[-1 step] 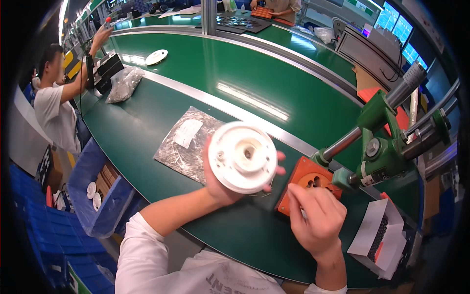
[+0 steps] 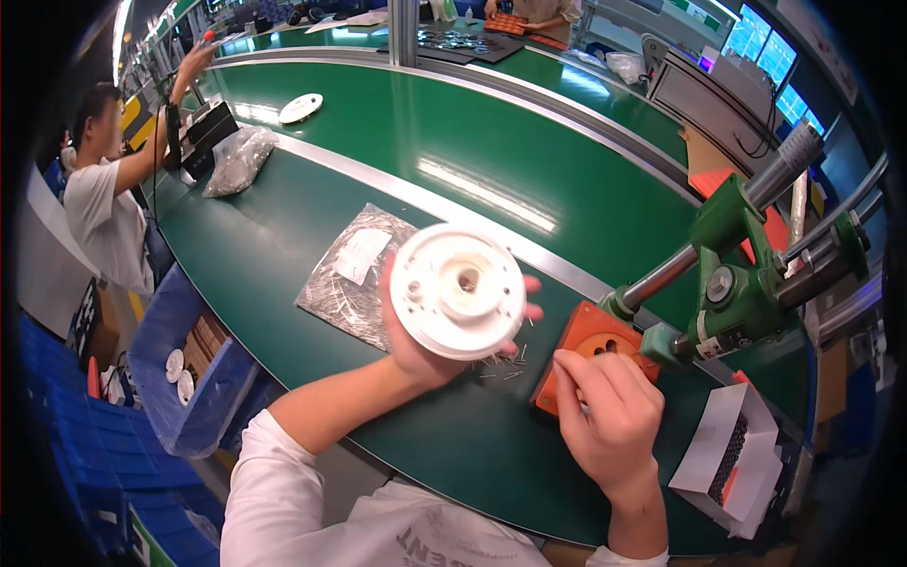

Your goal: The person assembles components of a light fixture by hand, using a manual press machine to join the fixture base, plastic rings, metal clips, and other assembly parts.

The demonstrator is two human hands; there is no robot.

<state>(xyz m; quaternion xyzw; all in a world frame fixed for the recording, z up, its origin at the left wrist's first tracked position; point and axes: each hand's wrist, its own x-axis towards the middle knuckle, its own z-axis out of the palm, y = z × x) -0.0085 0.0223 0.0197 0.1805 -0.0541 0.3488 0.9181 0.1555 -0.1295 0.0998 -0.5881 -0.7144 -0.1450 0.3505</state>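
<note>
My left hand (image 2: 421, 367) holds up a white round plastic part (image 2: 430, 317) from beneath, its fingertips showing past the right rim. A raised collar with a dark central hole and several small holes mark its face. My right hand (image 2: 614, 416) is closed, thumb and forefinger pinched together; anything between them is too small to make out. It hovers in front of an orange fixture (image 2: 570, 333) with dark cutouts, covering part of it. Several thin metal pins (image 2: 513, 364) lie loose on the table just right of the white part. Behind it rests a clear bag of pins (image 2: 338, 300).
A green hand press (image 2: 723, 283) stands at the right beside an open white box (image 2: 723, 458). Another white disc (image 2: 301, 109) sits on the green conveyor (image 2: 378, 104). At left are a plastic bag (image 2: 241, 161), a lined blue bin (image 2: 156, 378) and a person (image 2: 104, 217).
My left hand has shifted slightly left and up with the white round part, showing more of the loose pins. My right hand has moved slightly left, still pinched.
</note>
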